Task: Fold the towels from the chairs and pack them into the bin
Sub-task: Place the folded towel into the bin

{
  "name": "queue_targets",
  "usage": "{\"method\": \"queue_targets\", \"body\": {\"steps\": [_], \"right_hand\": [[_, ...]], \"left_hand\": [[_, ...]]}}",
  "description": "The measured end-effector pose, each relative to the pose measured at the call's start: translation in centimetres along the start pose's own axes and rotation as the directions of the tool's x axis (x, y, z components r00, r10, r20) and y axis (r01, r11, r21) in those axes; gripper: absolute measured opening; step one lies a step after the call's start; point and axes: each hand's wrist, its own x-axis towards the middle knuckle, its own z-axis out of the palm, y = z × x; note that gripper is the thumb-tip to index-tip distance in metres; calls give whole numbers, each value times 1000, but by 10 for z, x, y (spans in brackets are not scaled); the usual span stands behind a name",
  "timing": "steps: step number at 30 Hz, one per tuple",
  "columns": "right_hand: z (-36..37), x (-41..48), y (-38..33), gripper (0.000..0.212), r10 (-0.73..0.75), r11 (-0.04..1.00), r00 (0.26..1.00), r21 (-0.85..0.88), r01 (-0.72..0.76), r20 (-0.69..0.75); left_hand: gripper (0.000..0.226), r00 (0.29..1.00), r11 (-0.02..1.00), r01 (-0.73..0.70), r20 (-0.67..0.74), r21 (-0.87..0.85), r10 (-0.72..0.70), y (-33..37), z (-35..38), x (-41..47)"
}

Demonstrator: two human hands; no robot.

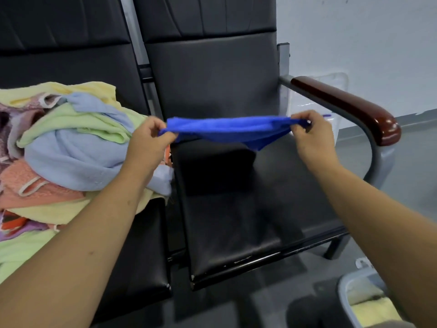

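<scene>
Above black seat (236,209) | left hand (146,143), right hand (312,136) pinch blue towel (231,130) ends

Pale wall (354,31), grey floor (413,166), perhaps a clear plastic tub (305,107) by the wall.

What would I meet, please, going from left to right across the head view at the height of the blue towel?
towel pile → left hand → blue towel → right hand → armrest

Pastel towels (71,150) lie heaped on the left chair seat (142,247); a bin (342,288) stands on the floor (406,185).
</scene>
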Motion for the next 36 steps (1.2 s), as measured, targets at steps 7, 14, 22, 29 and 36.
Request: {"method": "queue_targets", "body": {"steps": [7,14,22,29,36], "right_hand": [[-20,-27,67,43,270,884,853,-466,-35,447],[-28,-40,66,16,407,880,738,-14,-475,538],[-30,-42,71,29,519,727,610,66,-684,599],[-30,-46,71,25,585,723,476,-156,-673,657],[-3,-39,78,15,565,766,726,76,-638,391]], "left_hand": [[29,851,761,-82,443,643,-283,-68,-22,-44],[29,749,915,57,589,399,-303,-51,-21,-49],[30,475,836,430,702,341,-531,-56,-23,-54],[21,473,790,476,645,387,-601,-66,-34,-53],[5,747,798,589,294,125,-597,-75,-13,-37]]}}
